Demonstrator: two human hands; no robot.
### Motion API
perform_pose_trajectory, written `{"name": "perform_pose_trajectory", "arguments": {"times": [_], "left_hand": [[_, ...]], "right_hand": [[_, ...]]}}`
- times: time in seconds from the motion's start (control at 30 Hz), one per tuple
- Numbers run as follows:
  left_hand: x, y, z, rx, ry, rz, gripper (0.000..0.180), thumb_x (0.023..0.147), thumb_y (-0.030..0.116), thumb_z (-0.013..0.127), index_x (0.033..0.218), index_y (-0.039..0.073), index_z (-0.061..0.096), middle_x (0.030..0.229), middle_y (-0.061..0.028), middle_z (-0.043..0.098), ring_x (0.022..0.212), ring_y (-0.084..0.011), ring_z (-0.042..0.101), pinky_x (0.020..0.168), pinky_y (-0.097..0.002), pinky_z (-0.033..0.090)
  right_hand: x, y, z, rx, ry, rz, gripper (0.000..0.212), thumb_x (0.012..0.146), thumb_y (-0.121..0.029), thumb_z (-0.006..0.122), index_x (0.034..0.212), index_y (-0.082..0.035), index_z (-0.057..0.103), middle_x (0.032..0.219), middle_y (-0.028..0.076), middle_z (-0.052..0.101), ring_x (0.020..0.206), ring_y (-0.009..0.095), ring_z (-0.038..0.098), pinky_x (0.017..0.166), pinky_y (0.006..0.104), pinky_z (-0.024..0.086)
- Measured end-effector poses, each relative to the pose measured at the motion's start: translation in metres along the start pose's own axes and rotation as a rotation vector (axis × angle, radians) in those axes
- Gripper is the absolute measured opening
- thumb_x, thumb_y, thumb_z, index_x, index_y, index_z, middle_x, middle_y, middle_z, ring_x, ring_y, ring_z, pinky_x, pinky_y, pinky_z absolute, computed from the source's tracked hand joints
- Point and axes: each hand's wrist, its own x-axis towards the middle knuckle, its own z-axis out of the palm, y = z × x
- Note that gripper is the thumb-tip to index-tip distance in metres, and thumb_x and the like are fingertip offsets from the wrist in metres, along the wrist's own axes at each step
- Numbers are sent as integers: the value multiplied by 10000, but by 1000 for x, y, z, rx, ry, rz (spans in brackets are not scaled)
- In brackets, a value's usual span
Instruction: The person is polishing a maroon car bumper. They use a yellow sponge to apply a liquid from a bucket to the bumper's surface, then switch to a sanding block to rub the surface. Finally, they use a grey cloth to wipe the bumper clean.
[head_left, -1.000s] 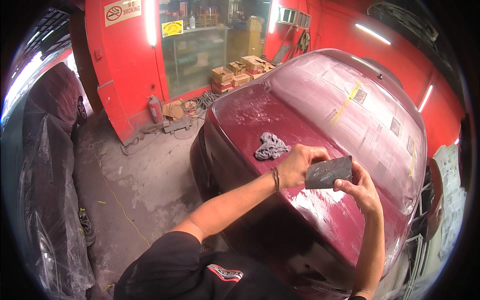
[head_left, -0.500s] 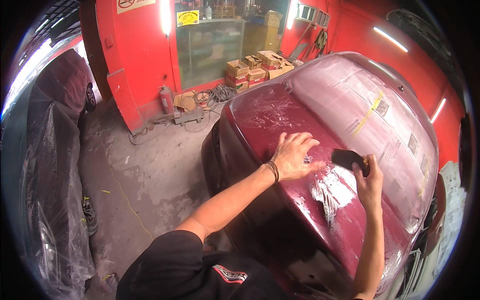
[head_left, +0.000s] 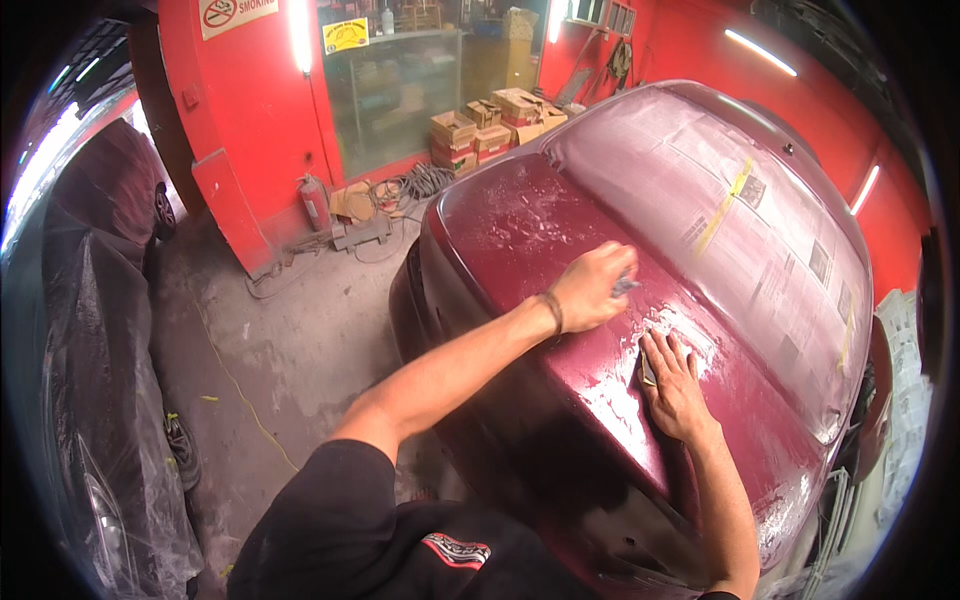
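A maroon car's trunk lid (head_left: pixel 520 225) stretches out in front of me, wet and glossy, with whitish patches (head_left: pixel 690 325) near my hands. My right hand (head_left: pixel 678 390) lies flat on the lid, fingers stretched, pressing a piece of sandpaper (head_left: pixel 649 374); only a pale edge of it shows beside the index finger. Above the lid, to the left and farther off, my left hand (head_left: pixel 592 290) is closed around a small grey-blue crumpled wad (head_left: pixel 625 286). What the wad is made of cannot be made out.
Paper and yellow tape cover the rear window (head_left: pixel 690 190). Cardboard boxes (head_left: pixel 490 140), coiled cable (head_left: pixel 425 182) and a fire extinguisher (head_left: pixel 315 202) stand along the red wall. At the left is another car under plastic sheeting (head_left: pixel 100 350).
My right hand has come down and left onto the trunk lid, laying the sandpaper flat. My left hand has changed from spread fingers to a closed grip on the wad. The view has shifted slightly.
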Motion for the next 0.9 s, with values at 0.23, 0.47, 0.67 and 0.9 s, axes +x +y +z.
{"name": "perform_pose_trajectory", "arguments": {"times": [0.23,0.47,0.67,0.9], "left_hand": [[53,53,25,-48,-270,275,298,865,97,738,1093,77,546,875,-157,711,830,-394,735,706,-495,579],[106,29,85,189,-469,63,285,931,198,695,1147,69,562,826,-188,717,829,-393,740,725,-506,594],[23,-122,-15,126,-286,-346,721,942,314,754,1497,17,402,1399,-252,575,1363,-416,545,1110,-492,483],[54,-164,40,44,-408,-470,645,994,348,638,1569,129,443,1599,-167,458,1528,-367,371,1259,-580,259]], "right_hand": [[-12,-9,-11,41,-139,-128,607,1080,-338,463,1637,-107,393,1691,162,381,1595,403,277,1288,661,107],[119,23,38,-412,123,-451,636,1087,-257,420,1661,-17,289,1739,164,288,1619,289,259,1349,485,130],[10,-3,-26,11,-260,-109,760,1068,-576,428,1666,-112,353,1738,108,321,1634,345,208,1307,638,34],[165,-47,2,-89,-154,-186,632,1141,-433,316,1683,-111,283,1756,112,261,1641,335,163,1295,663,91]]}}
